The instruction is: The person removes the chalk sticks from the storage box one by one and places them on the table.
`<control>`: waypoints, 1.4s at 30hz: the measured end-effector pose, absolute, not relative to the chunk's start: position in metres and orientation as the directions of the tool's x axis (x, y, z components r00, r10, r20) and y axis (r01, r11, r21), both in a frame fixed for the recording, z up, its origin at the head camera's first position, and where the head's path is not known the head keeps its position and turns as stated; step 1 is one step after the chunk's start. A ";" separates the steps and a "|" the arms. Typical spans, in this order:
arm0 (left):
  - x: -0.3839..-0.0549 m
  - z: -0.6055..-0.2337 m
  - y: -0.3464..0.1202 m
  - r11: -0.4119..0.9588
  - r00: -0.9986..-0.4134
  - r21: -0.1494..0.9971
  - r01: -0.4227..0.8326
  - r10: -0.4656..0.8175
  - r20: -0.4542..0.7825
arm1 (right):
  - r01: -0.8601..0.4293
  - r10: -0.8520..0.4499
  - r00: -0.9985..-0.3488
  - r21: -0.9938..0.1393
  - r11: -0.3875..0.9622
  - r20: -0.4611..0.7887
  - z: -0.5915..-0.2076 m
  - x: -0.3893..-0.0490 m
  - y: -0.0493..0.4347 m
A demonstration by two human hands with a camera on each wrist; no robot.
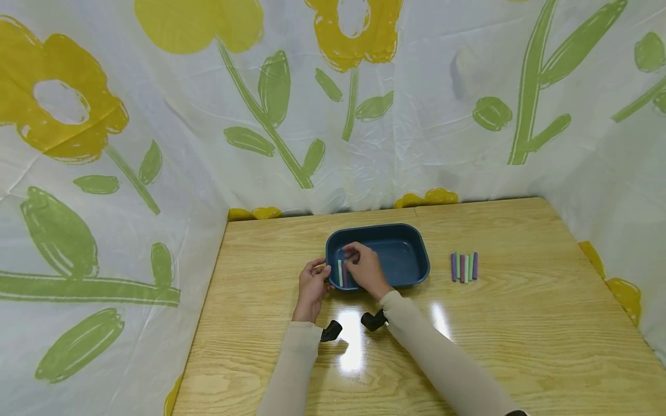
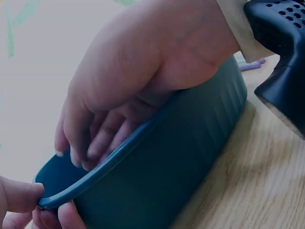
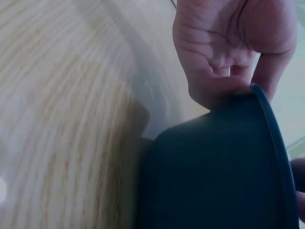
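A dark blue rectangular basin [image 1: 398, 229] stands on the table, with a pale green chalk stick [image 1: 340, 273] and a purple chalk stick [image 1: 345, 276] side by side near its left end. My left hand [image 1: 313, 286] grips the basin's left end, thumb at the rim and fingers on the outer wall, as the right wrist view shows too. Over the near wall reaches my right hand [image 1: 366, 269], its bent fingers [image 2: 76, 124] down inside, close by the purple stick. Whether they pinch a stick is hidden in the left wrist view and too small to tell from the head.
To the right of the basin, several chalk sticks [image 1: 464, 267] in purple, green, white and dark pink lie in a row on the wooden table [image 1: 520, 323]. A flower-printed white sheet [image 1: 426, 133] hangs behind and at both sides. Black wrist devices [image 1: 373, 320] stick out from the sleeves.
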State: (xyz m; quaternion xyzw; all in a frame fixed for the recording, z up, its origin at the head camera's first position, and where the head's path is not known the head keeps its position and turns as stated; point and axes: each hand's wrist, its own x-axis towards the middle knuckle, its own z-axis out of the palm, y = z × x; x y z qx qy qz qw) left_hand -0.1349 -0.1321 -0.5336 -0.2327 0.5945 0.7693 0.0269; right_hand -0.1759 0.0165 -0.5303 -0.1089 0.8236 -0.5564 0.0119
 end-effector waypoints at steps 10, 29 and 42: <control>-0.135 -0.534 -0.132 -0.301 -0.893 0.901 -0.313 -0.229 -0.387 | -0.062 -0.301 -0.945 -0.833 0.549 -0.128 -0.532 -0.184 0.016; -0.134 -0.535 -0.133 -0.289 -0.894 0.901 -0.325 -0.218 -0.392 | -0.075 -0.350 -0.913 -0.760 0.646 -0.208 -0.530 -0.183 0.015; -0.133 -0.534 -0.133 -0.285 -0.891 0.898 -0.335 -0.213 -0.401 | -0.050 -0.277 -0.953 -0.841 0.539 -0.121 -0.531 -0.181 0.019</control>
